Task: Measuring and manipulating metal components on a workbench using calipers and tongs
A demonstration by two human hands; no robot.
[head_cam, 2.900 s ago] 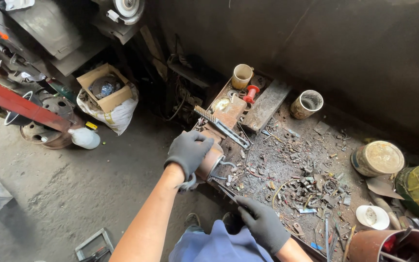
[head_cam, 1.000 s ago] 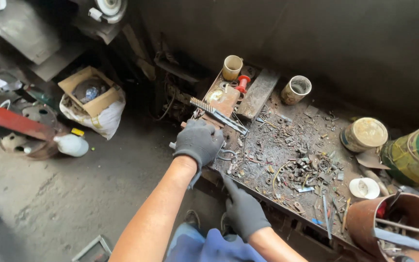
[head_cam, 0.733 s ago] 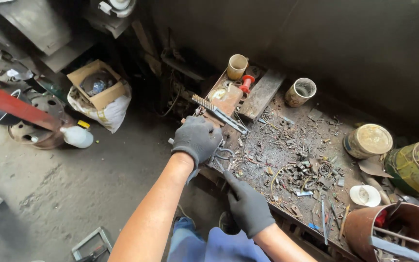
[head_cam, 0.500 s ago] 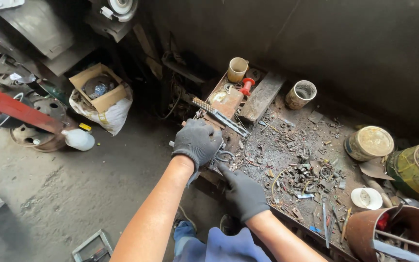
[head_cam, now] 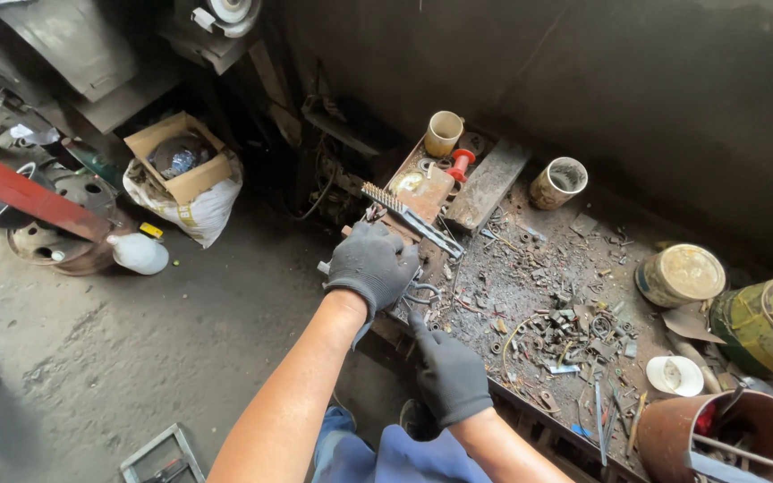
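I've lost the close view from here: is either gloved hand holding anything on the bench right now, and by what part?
The left hand is closed over something at the bench edge, but the glove hides it. The right hand holds nothing visible.

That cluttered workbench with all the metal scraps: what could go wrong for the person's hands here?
The bench is strewn with sharp metal scraps, so either gloved hand could get pricked. The left hand covers something at the bench edge; it might slip off. The wire brush lies just beyond that hand and may be knocked.
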